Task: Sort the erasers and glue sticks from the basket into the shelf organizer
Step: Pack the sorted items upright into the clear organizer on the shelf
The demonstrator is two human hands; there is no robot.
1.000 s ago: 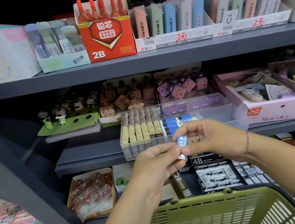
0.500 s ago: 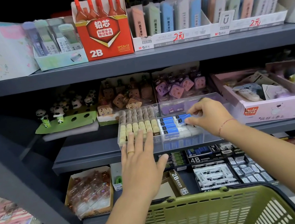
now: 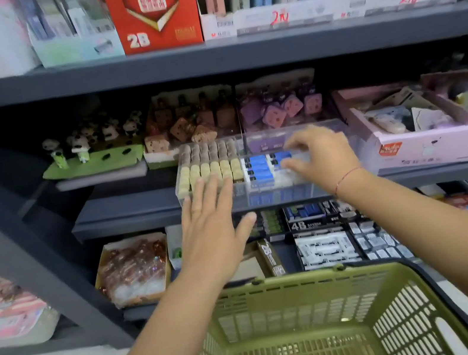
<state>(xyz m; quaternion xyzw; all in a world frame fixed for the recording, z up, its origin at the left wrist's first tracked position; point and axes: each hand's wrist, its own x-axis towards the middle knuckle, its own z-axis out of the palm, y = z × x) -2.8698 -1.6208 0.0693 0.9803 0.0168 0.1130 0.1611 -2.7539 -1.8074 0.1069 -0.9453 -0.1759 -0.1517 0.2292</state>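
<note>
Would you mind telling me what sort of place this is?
Most likely a stationery shop: a red 2B box and handwritten price tags on the top shelf, and a green shopping basket below.

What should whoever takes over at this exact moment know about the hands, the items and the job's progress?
Left hand: open, fingers straight, at the front of the clear organizer.
Right hand: fingers curled over the blue erasers; too blurred to tell whether it holds one.
Done: blue erasers sit in rows in the organizer, cream pieces in the section to their left.
To do: the green basket shows no items in its visible part; check its hidden near end. No glue sticks recognisable.
</note>
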